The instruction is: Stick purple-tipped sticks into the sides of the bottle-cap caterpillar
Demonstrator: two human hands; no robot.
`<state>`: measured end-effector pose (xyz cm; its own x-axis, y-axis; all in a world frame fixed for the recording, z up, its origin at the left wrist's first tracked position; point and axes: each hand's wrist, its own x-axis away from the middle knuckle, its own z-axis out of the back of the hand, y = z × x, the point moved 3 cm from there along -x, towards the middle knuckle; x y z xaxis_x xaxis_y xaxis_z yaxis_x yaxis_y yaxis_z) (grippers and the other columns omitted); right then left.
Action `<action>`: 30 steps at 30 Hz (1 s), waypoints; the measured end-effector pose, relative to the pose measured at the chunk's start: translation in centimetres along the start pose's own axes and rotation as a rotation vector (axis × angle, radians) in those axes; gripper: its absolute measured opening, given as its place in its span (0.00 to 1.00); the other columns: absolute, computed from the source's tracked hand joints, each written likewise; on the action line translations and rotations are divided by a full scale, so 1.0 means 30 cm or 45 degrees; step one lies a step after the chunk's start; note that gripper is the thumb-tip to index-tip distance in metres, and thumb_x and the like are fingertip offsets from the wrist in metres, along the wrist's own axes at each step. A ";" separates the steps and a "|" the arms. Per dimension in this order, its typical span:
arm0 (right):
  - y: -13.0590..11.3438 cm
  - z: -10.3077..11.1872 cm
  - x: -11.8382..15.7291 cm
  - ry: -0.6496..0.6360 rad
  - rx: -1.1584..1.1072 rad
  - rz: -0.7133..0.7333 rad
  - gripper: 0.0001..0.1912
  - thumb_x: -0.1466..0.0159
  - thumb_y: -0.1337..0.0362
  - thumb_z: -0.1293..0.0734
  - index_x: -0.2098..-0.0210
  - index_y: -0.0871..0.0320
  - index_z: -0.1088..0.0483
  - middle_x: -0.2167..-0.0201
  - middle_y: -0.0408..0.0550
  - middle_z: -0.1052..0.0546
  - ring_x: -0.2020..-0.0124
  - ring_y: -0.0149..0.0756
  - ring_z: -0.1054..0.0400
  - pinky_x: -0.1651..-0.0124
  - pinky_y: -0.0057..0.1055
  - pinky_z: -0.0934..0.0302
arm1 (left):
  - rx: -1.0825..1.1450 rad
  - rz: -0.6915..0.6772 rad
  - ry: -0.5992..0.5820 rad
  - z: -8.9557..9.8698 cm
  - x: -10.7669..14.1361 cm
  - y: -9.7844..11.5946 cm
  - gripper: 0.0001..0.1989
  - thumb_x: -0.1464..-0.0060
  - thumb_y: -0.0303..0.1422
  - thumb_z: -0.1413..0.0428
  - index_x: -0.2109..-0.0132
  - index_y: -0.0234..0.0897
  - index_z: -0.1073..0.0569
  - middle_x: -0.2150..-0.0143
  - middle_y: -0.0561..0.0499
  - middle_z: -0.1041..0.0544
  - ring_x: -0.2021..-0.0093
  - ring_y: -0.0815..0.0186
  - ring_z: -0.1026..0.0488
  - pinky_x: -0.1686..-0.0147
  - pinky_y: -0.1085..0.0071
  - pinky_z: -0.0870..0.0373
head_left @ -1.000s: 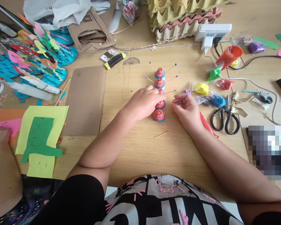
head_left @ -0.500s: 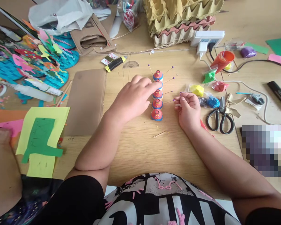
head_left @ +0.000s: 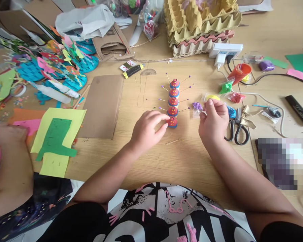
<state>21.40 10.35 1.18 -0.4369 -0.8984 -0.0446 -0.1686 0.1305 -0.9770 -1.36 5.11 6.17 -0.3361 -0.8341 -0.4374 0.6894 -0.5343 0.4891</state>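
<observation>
A row of several red-and-blue clay figures (head_left: 173, 101) with yellow smiling marks runs away from me on the table. From the sides of all but the nearest one, thin sticks with purple ball tips stick out. My left hand (head_left: 148, 129) has its thumb and forefinger curved at the left side of the nearest clay figure (head_left: 172, 123), its fingertips against it. To the right of the row, my right hand (head_left: 214, 117) is closed in a pinch; what it holds is too small to make out. A lump of purple clay (head_left: 197, 106) on its wrapper lies beside that hand.
Black-handled scissors (head_left: 242, 134), clay packets and a red cup (head_left: 243, 72) lie right. Loose toothpicks (head_left: 173, 142) are in front. A cardboard sheet (head_left: 101, 107) is left; egg trays (head_left: 202, 28) stand behind. Another person's arm (head_left: 12, 161) rests at far left.
My left hand has come back from the second-farthest figure to the nearest one. My right hand has shifted slightly right, uncovering the purple clay. The view has shifted, showing more of the other person's arm.
</observation>
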 end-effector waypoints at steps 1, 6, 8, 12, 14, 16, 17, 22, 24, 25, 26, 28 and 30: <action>-0.029 -0.007 0.018 -0.043 0.002 0.022 0.15 0.36 0.50 0.28 0.61 0.51 0.33 0.65 0.44 0.28 0.68 0.30 0.33 0.73 0.27 0.42 | 0.063 0.001 0.009 -0.016 0.014 0.008 0.08 0.36 0.29 0.43 0.51 0.40 0.24 0.53 0.48 0.18 0.51 0.61 0.23 0.48 0.60 0.27; -0.080 -0.040 0.179 -0.411 0.110 -0.175 0.17 0.36 0.46 0.29 0.65 0.53 0.30 0.70 0.43 0.30 0.74 0.29 0.42 0.73 0.30 0.44 | 0.164 0.010 0.063 -0.075 0.049 0.014 0.09 0.35 0.31 0.42 0.49 0.40 0.24 0.53 0.47 0.18 0.51 0.62 0.23 0.51 0.62 0.25; -0.051 -0.034 0.245 -0.576 0.139 -0.351 0.21 0.39 0.43 0.27 0.67 0.54 0.27 0.75 0.41 0.33 0.76 0.28 0.45 0.74 0.29 0.47 | 0.202 0.015 0.101 -0.090 0.062 0.004 0.10 0.35 0.32 0.42 0.48 0.41 0.25 0.52 0.46 0.18 0.51 0.62 0.23 0.52 0.62 0.24; -0.006 -0.002 0.307 -0.654 0.269 -0.504 0.25 0.43 0.40 0.26 0.72 0.57 0.26 0.82 0.37 0.41 0.78 0.27 0.50 0.75 0.29 0.54 | 0.288 -0.075 0.095 -0.119 0.084 -0.004 0.10 0.36 0.36 0.41 0.49 0.42 0.25 0.54 0.46 0.18 0.53 0.62 0.21 0.54 0.61 0.23; -0.011 0.003 0.310 -0.639 0.320 -0.473 0.26 0.43 0.39 0.26 0.74 0.57 0.26 0.83 0.37 0.41 0.78 0.28 0.51 0.74 0.29 0.55 | 0.326 -0.135 0.114 -0.125 0.089 0.001 0.09 0.36 0.37 0.40 0.50 0.42 0.24 0.56 0.47 0.18 0.54 0.62 0.21 0.53 0.61 0.23; -0.022 -0.001 0.310 -0.646 0.348 -0.452 0.27 0.43 0.38 0.26 0.75 0.57 0.26 0.83 0.37 0.42 0.78 0.28 0.51 0.74 0.29 0.54 | 0.333 -0.130 0.142 -0.125 0.091 0.004 0.09 0.37 0.37 0.39 0.52 0.42 0.24 0.57 0.47 0.17 0.56 0.63 0.21 0.53 0.61 0.24; -0.025 -0.004 0.311 -0.657 0.351 -0.453 0.27 0.43 0.38 0.26 0.76 0.57 0.26 0.83 0.37 0.42 0.78 0.28 0.52 0.73 0.29 0.54 | 0.322 -0.108 0.139 -0.126 0.091 0.004 0.08 0.37 0.38 0.39 0.53 0.42 0.23 0.57 0.48 0.17 0.56 0.63 0.21 0.54 0.61 0.24; -0.002 -0.009 0.322 -0.695 0.306 -0.496 0.29 0.41 0.39 0.27 0.80 0.57 0.33 0.82 0.37 0.46 0.78 0.27 0.55 0.74 0.30 0.58 | 0.274 -0.077 0.096 -0.130 0.092 -0.001 0.06 0.36 0.39 0.40 0.56 0.43 0.21 0.59 0.50 0.16 0.58 0.64 0.21 0.55 0.62 0.24; 0.012 -0.007 0.324 -0.711 0.243 -0.519 0.30 0.40 0.40 0.28 0.81 0.56 0.38 0.82 0.37 0.47 0.78 0.27 0.55 0.74 0.30 0.60 | 0.256 -0.090 0.105 -0.129 0.092 -0.006 0.05 0.36 0.38 0.40 0.56 0.44 0.20 0.59 0.50 0.16 0.59 0.64 0.21 0.55 0.62 0.24; 0.015 -0.006 0.325 -0.725 0.203 -0.530 0.31 0.39 0.41 0.28 0.82 0.56 0.40 0.82 0.37 0.47 0.78 0.27 0.55 0.75 0.30 0.60 | 0.240 -0.094 0.098 -0.130 0.093 -0.008 0.05 0.36 0.37 0.40 0.56 0.44 0.20 0.59 0.50 0.16 0.59 0.64 0.21 0.56 0.62 0.24; 0.016 -0.005 0.323 -0.744 0.165 -0.537 0.30 0.38 0.41 0.28 0.82 0.56 0.40 0.82 0.37 0.46 0.78 0.27 0.55 0.75 0.30 0.60 | 0.219 -0.095 0.083 -0.130 0.092 -0.010 0.05 0.36 0.37 0.40 0.56 0.44 0.20 0.59 0.50 0.16 0.59 0.64 0.21 0.56 0.62 0.25; 0.009 0.000 0.314 -0.780 0.139 -0.524 0.28 0.37 0.43 0.29 0.80 0.57 0.36 0.81 0.37 0.45 0.78 0.27 0.54 0.75 0.30 0.59 | 0.175 -0.103 0.064 -0.129 0.092 -0.013 0.05 0.35 0.36 0.41 0.55 0.44 0.20 0.59 0.50 0.16 0.60 0.64 0.21 0.56 0.61 0.25; -0.007 0.014 0.291 -0.788 0.235 -0.440 0.24 0.34 0.43 0.33 0.74 0.58 0.27 0.80 0.38 0.43 0.79 0.27 0.52 0.75 0.29 0.58 | 0.157 -0.120 0.075 -0.125 0.089 -0.014 0.06 0.35 0.35 0.42 0.55 0.44 0.20 0.59 0.50 0.16 0.60 0.64 0.22 0.56 0.62 0.26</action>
<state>18.00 2.30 0.91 0.2031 -0.9550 0.2162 -0.0313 -0.2270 -0.9734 -0.16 3.61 1.97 -0.3549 -0.7721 -0.5271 0.5715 -0.6254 0.5313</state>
